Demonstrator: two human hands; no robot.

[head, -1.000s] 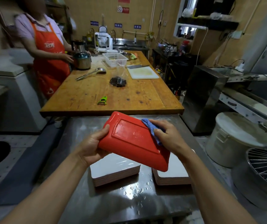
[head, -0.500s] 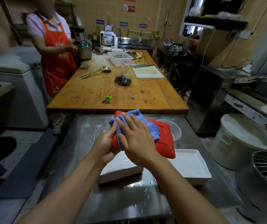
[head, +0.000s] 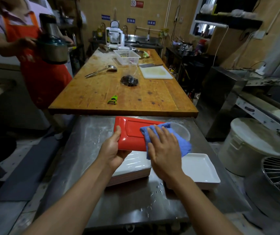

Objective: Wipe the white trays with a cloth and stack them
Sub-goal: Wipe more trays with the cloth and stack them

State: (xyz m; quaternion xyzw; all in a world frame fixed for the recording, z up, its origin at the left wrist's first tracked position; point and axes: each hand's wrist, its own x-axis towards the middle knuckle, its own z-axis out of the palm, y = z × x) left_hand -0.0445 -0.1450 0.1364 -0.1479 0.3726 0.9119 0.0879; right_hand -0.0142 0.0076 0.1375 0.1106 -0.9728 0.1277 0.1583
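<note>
The steel bench (head: 88, 150) is wet and butts against a wooden table, leaving little room ahead. Two stacks of white trays (head: 202, 168) sit near its front edge. Above them, the left hand (head: 113, 150) grips the red tray (head: 132, 133) by its corner while the right hand (head: 164, 150), fingers flat, presses the blue cloth (head: 183, 145) on it. Pressing hard could tip the tray from that one-cornered hold.
</note>
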